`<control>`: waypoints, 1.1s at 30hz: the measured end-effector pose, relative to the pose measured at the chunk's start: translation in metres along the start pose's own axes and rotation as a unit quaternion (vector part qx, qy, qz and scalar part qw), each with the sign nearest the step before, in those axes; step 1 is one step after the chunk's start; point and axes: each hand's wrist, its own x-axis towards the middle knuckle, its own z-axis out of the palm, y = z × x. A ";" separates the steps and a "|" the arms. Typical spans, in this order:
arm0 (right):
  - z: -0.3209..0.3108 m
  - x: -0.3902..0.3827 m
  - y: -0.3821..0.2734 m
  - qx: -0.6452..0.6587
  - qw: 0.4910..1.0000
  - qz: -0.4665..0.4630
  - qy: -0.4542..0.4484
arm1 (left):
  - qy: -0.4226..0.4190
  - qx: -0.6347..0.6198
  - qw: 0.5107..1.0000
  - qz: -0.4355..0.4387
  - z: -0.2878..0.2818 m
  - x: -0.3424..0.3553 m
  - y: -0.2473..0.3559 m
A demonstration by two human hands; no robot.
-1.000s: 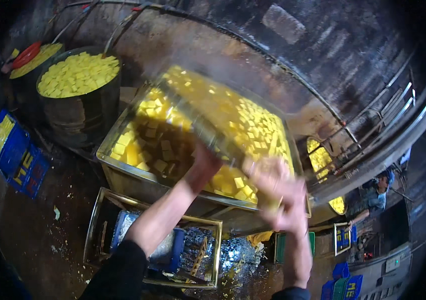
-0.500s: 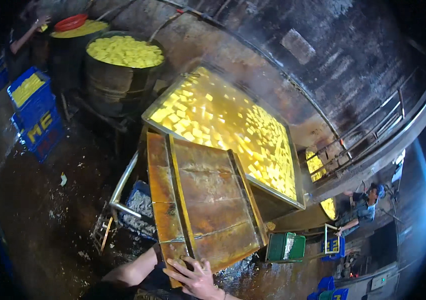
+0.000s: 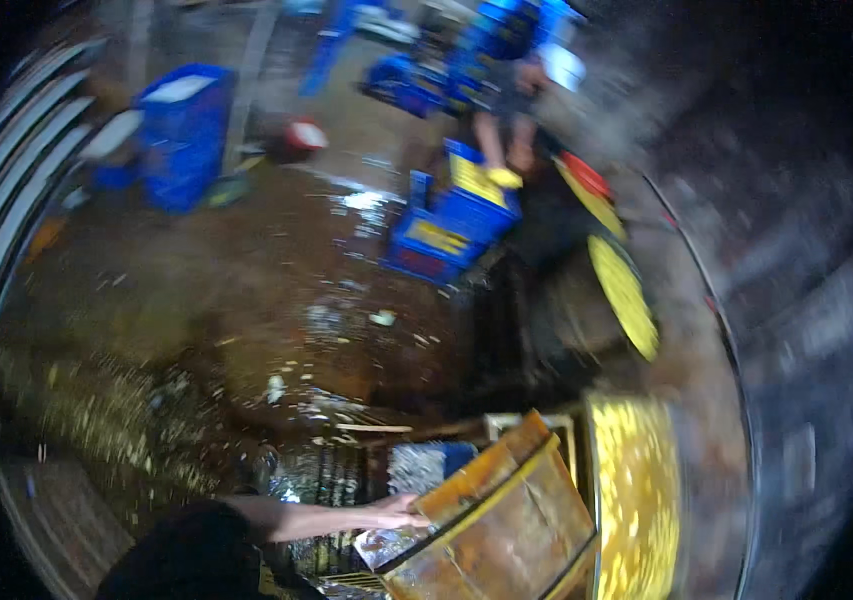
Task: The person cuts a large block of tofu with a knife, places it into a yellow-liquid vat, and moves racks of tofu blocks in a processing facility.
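A brown wooden board [image 3: 506, 530] with raised battens tilts at the lower middle, beside a metal-rimmed vat [image 3: 636, 490] of yellow pieces in yellowish liquid. My left hand [image 3: 396, 513] grips the board's near left edge, its forearm reaching in from the lower left. Part of that hand is hidden by the board. My right hand is out of the picture. The board's lower end is cut off by the lower edge. The whole picture is smeared by motion.
A blue crate [image 3: 416, 465] with greyish contents sits behind the board on the wet floor [image 3: 196, 350]. Farther off are blue crates [image 3: 456, 225] with yellow pieces, a dark drum [image 3: 626, 295] filled with yellow, and a person [image 3: 506, 110] reaching down there. A tall blue bin [image 3: 181, 135] stands far left.
My view has swung left, so the vat and drums now lie to the right. The board appears lower and turned. My right hand, earlier on the board, has left the picture.
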 end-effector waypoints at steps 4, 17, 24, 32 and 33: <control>0.111 0.013 -0.090 -0.129 0.972 -0.118 -0.158 | 0.004 -0.093 0.991 0.094 -0.051 -0.077 0.024; 0.541 -0.196 -0.294 -0.345 0.724 -0.361 -0.475 | 0.525 0.006 0.851 -0.003 -0.280 -0.497 -0.235; 0.726 -0.341 -0.362 -0.409 0.638 -0.396 -0.519 | 0.762 -0.228 0.606 0.008 -0.244 -0.722 -0.266; 0.935 -0.475 -0.438 -0.387 0.589 -0.438 -0.558 | 0.857 -0.281 0.430 0.048 -0.363 -0.887 -0.149; 0.968 -0.494 -0.442 -0.378 0.585 -0.434 -0.572 | 0.864 -0.285 0.404 0.092 -0.381 -0.900 -0.163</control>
